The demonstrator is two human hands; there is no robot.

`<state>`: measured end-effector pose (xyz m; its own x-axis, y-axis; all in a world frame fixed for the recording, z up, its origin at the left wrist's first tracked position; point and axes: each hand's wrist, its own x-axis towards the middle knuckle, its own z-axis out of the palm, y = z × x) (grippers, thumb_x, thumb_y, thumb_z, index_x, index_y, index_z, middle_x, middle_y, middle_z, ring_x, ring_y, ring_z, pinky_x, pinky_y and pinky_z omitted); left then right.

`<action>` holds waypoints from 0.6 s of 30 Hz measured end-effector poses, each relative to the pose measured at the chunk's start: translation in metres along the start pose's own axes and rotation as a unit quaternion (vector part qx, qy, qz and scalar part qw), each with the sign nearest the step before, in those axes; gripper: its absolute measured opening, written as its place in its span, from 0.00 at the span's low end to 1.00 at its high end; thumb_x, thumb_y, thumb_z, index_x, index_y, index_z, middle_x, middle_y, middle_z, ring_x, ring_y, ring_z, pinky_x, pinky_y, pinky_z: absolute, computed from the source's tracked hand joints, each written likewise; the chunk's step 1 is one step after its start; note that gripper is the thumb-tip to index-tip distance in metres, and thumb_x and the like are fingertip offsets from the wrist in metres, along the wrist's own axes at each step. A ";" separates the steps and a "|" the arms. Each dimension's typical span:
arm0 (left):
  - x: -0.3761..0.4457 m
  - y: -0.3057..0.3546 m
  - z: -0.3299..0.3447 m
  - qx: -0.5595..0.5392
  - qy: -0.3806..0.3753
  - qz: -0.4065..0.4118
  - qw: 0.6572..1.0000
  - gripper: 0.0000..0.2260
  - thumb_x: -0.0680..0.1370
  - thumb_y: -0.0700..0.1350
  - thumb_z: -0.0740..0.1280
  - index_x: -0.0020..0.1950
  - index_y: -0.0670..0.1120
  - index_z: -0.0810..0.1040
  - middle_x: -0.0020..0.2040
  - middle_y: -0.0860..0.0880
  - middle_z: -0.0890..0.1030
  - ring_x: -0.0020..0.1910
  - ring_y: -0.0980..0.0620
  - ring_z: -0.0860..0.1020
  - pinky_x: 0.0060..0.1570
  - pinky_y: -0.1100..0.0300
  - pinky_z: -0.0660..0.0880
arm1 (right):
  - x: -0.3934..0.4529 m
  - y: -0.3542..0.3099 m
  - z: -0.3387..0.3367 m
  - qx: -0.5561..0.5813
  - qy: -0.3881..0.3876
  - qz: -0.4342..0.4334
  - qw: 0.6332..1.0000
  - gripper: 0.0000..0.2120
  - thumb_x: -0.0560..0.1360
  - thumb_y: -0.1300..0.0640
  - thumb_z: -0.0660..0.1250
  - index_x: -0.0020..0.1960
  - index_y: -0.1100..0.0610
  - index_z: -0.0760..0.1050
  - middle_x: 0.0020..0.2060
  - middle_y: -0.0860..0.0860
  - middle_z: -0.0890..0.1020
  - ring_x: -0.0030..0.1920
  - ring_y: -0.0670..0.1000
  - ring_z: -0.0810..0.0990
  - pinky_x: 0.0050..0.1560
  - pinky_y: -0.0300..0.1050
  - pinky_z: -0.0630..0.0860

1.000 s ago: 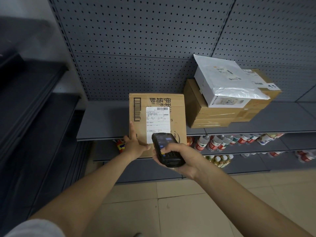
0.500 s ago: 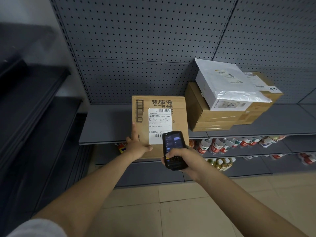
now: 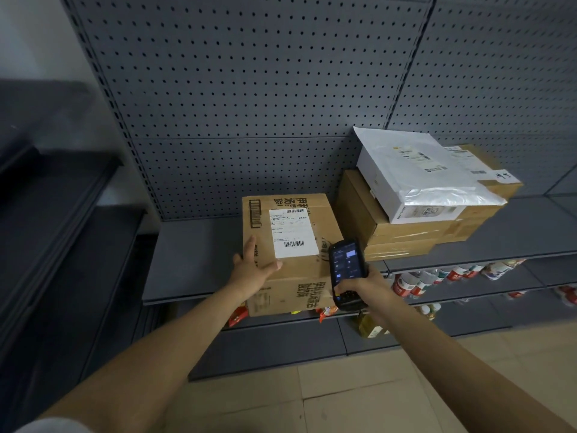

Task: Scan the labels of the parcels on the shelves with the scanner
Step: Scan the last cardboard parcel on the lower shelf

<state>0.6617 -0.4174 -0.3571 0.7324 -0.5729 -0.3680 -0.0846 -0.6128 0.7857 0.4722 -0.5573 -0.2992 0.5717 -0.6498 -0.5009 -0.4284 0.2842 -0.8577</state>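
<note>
Now, item one: cardboard parcel (image 3: 290, 254), at the front edge of the grey shelf (image 3: 193, 264), its near end overhanging. We note its white label (image 3: 293, 233) on the top face, fully uncovered.

Item two: our left hand (image 3: 253, 270), at 9 o'clock of the label, fingers spread flat on the parcel's top face, pressing rather than gripping.

Item three: scanner (image 3: 348, 273), held in our right hand (image 3: 365, 292), fingers curled round its lower body. A second ago it hung in front of the label; it has since drifted to 3 o'clock of the label, screen lit and facing us. We judge the read on this parcel finished and the screen under check.

Item four: stacked parcels (image 3: 415, 220), at 2 o'clock of the first parcel, a white bagged box (image 3: 415, 179) on top, label up. We judge these the next to scan.

Item five: bottles (image 3: 443, 276) on the shelf below.
</note>
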 end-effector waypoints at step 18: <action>0.085 0.058 0.028 0.027 0.049 0.005 0.998 0.40 0.76 0.59 0.68 0.80 0.58 0.47 0.77 0.43 0.55 0.72 0.40 0.65 0.67 0.44 0.68 | 0.122 -0.039 -0.041 -0.072 -0.028 -0.021 0.997 0.40 0.63 0.68 0.75 0.71 0.59 0.61 0.56 0.54 0.77 0.55 0.53 0.76 0.47 0.45 0.75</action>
<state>0.7000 -0.5169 -0.3568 0.7937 -0.5250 -0.3071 -0.1274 -0.6372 0.7601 0.5301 -0.6764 -0.3216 0.6278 -0.6175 -0.4738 -0.4970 0.1505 -0.8546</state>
